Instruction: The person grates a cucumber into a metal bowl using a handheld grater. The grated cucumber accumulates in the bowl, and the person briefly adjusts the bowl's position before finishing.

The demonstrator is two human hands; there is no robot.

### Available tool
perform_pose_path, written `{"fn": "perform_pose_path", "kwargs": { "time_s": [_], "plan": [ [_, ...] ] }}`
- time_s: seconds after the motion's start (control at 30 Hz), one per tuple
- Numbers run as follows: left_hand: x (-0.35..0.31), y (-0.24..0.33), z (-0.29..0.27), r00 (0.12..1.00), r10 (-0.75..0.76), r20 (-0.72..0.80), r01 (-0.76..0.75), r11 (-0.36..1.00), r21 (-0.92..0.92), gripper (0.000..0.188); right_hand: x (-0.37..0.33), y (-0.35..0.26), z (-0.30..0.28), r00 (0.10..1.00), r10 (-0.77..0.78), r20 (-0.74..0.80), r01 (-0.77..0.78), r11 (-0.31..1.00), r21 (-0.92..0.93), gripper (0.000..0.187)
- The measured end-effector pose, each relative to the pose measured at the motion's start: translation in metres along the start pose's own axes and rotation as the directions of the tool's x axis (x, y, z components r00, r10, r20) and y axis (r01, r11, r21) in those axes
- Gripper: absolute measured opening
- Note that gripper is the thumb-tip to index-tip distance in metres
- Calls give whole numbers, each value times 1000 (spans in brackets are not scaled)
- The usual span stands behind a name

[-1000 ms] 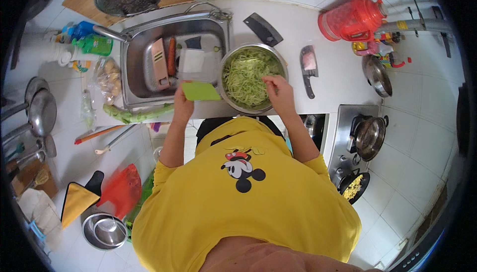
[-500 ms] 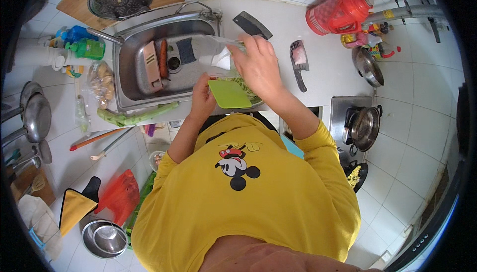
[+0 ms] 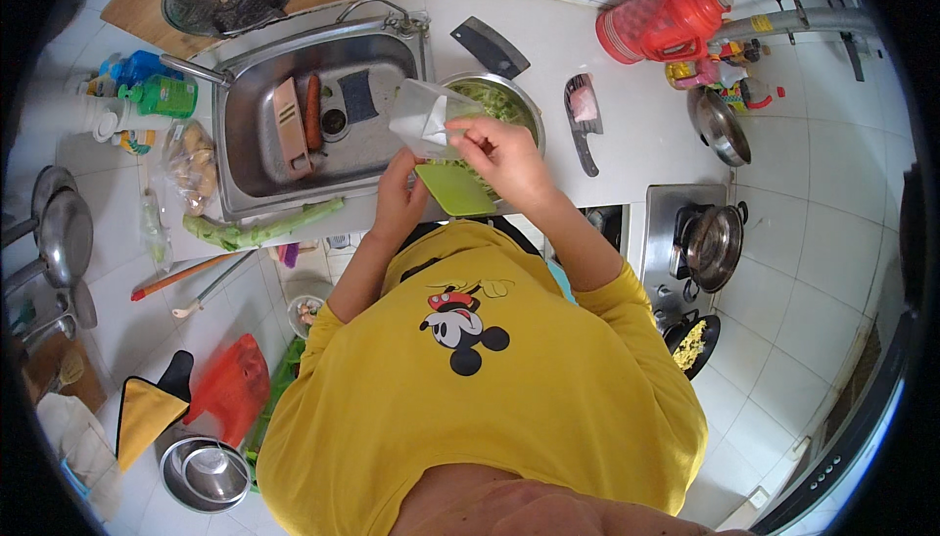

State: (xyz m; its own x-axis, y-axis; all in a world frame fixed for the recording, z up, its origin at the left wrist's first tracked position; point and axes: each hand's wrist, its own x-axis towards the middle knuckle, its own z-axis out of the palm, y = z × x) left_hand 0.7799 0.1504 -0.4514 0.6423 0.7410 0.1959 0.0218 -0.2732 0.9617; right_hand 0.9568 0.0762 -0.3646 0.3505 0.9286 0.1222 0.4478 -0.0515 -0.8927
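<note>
A clear plastic container [image 3: 415, 110] with white powder in it is tilted over the counter between the sink and the bowl. Its green lid [image 3: 454, 190] hangs open on the near side. Fingers of my left hand [image 3: 399, 188] are wrapped round the container's lower left part. My right hand [image 3: 501, 156] is at the container's right side, thumb and fingers pinched together near the powder; what they hold, if anything, is hidden. Beneath both hands stands a metal bowl [image 3: 534, 110] of shredded green vegetable [image 3: 494, 100], partly covered by the container and my right hand.
Left of the bowl, the steel sink [image 3: 264, 193] holds a carrot [image 3: 313, 113] and a slicer [image 3: 291, 130]. A cleaver [image 3: 490, 46] lies behind the bowl. Right of it is a knife [image 3: 582, 130] with a pale pink piece on its blade. A pan [image 3: 715, 247] sits on the stove.
My right hand has drawn back toward me and its fingers have come together. The container has shifted slightly, and more of the bowl now shows behind my hands.
</note>
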Motion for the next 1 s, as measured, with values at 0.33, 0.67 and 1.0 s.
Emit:
{"fn": "perform_pose_path", "kwargs": {
  "time_s": [0.33, 0.67, 1.0],
  "plan": [
    [-2, -9, 3, 992, 40, 122, -60, 984, 165, 19, -24, 25, -4, 960, 278, 32, -231, 722, 652, 15],
    [2, -6, 10, 994, 21, 108, -35, 991, 128, 14, -31, 37, -13, 977, -203, -66, 165, 916, -367, 12],
    [3, -6, 7, 988, 91, 124, -119, 961, 249, 18, -33, 73, 15, 913, 406, 22, -383, 841, 382, 21]
  ]
}}
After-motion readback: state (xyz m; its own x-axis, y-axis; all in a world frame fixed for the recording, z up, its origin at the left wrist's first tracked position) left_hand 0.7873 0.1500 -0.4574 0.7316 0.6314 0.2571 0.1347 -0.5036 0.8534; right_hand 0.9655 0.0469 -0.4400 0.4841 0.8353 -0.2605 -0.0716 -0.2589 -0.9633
